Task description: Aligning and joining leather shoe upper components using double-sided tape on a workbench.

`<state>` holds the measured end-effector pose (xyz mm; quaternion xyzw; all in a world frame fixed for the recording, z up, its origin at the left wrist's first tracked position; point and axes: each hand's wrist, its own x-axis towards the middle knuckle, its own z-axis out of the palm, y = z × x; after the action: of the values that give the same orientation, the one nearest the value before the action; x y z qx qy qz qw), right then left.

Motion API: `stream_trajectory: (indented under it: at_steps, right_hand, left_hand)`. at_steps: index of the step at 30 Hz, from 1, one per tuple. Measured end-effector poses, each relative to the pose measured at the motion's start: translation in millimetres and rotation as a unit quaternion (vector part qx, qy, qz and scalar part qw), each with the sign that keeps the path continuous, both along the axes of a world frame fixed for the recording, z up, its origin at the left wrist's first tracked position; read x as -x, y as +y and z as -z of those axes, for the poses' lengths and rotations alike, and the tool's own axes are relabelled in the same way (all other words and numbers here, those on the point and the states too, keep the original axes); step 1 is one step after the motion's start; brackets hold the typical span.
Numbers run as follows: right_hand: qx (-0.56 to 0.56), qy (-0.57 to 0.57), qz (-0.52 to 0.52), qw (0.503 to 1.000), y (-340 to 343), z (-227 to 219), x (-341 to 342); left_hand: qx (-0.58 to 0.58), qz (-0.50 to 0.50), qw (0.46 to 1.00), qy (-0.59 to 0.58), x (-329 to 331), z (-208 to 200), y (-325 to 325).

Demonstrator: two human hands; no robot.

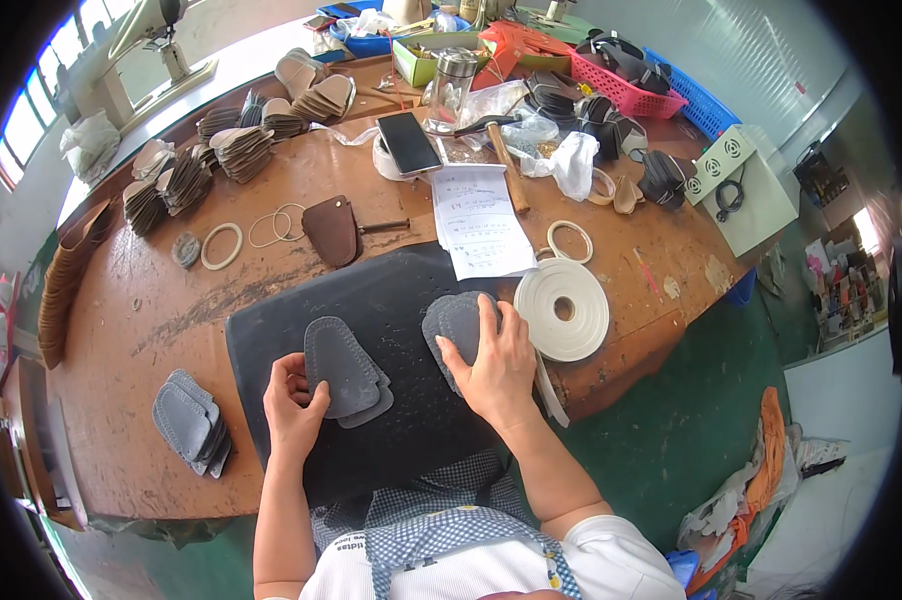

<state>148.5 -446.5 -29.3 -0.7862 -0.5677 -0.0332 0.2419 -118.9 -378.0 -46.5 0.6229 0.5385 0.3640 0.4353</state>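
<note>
Near handwritten paper [481,222], left grip [296,408] pinches grey pieces [341,368], right grip [501,368] spreads over others.

The left hand [296,408] is held with its back turned outward and its fingers [288,370] curled; the thumb [320,396] is raised to the right of them, and whether the grip is fully closed cannot be told. Below that hand, the left forearm [284,520] is held nearly upright, the wrist [289,455] kept almost straight. Well apart on its right, the right hand [498,372] is placed palm down, slightly farther forward. Its fingers are extended forward and slightly bent, its thumb [453,358] spread wide to the left. The right forearm [551,462] is slanted down and rightward from that hand.
</note>
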Motion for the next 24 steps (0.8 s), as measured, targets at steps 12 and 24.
stream_trajectory:
  at_steps: [12, 24]
  right_hand:
    - [-0.003, -0.002, 0.001, 1.000, 0.5, 0.4, 0.3]
    - [-0.003, 0.001, 0.002, 1.000, 1.2, 1.0, -0.9]
  left_hand:
    - [-0.004, -0.002, 1.000, 0.009, 0.7, 0.2, 0.8]
    - [-0.005, -0.001, 1.000, 0.000, -1.1, 0.5, 1.6]
